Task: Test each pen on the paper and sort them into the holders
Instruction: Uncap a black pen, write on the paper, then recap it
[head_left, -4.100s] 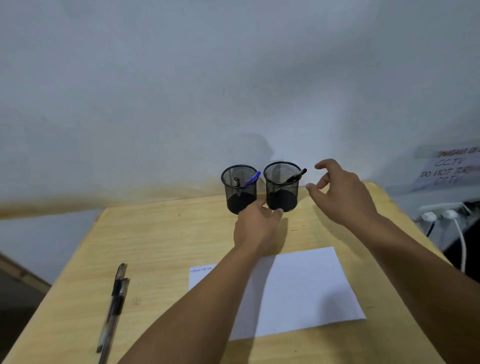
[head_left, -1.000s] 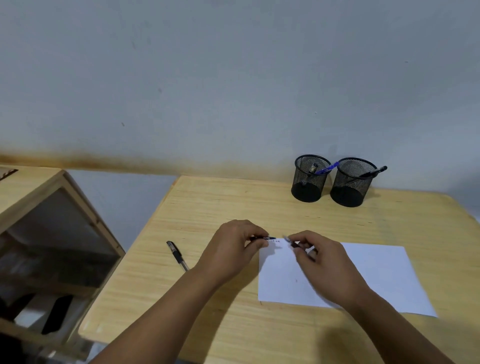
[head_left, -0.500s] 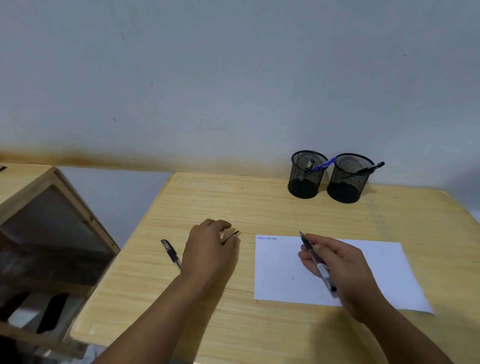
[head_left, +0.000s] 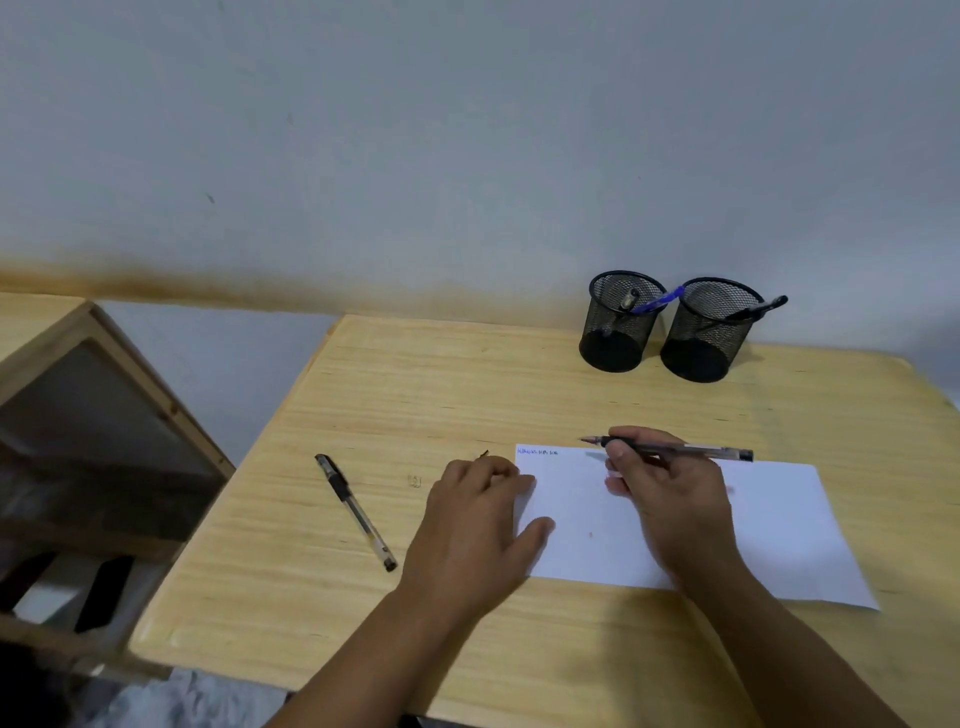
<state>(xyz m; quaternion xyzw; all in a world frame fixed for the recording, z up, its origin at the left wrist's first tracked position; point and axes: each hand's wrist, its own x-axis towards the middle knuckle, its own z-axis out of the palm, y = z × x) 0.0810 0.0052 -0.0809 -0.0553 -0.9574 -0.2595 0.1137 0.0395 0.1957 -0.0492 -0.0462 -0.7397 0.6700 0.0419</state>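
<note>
On the pale wooden surface (head_left: 415, 395), a white sheet of paper (head_left: 779, 525) lies with a short line of blue scribble (head_left: 537, 451) at its far left corner. Right hand (head_left: 670, 493): grip closed around a clear-barrelled pen with a dark grip section (head_left: 691, 451), held nearly level just above the sheet's far edge, uncapped tip pointing left. Left hand (head_left: 472, 525): palm down at the sheet's left edge, thumb lying on the paper, fingers curled over a small dark object (head_left: 484, 454) of which only a sliver shows; probably the pen's cap, though this cannot be confirmed. A second pen (head_left: 356, 512), capped and clear-barrelled, lies loose on the surface to the left of that hand. Two black mesh holders stand touching near the wall. The left holder (head_left: 618, 327) contains a blue pen (head_left: 657, 301) leaning on its rim and another pen-like item too small to identify. The right holder (head_left: 706, 338) contains one black pen (head_left: 758, 309) leaning over its right rim.
</note>
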